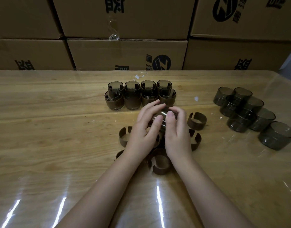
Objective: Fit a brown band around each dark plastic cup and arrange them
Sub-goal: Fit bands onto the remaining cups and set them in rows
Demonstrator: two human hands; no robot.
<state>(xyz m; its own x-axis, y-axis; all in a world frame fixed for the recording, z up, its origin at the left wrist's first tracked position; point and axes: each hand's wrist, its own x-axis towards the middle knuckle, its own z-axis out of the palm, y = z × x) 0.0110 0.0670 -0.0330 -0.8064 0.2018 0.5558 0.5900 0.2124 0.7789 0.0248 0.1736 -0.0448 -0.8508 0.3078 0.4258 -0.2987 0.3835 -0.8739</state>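
Boxes (125,18) wall the far edge of my table (43,129); eight banded cups (139,96) stand far centre, bare cups (249,116) cluster right, loose bands (159,163) lie near. My left hand (141,134) and right hand (176,134) meet, both curled round one cup (159,119) above the bands. I'd judge it best to keep it level, sliding a band on squarely; open room lies left.

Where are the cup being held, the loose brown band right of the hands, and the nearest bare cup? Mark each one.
held cup (163,115), head view, on its glossy side.
loose brown band (198,123), head view, on its outer wall.
nearest bare cup (277,139), head view, on its side wall.
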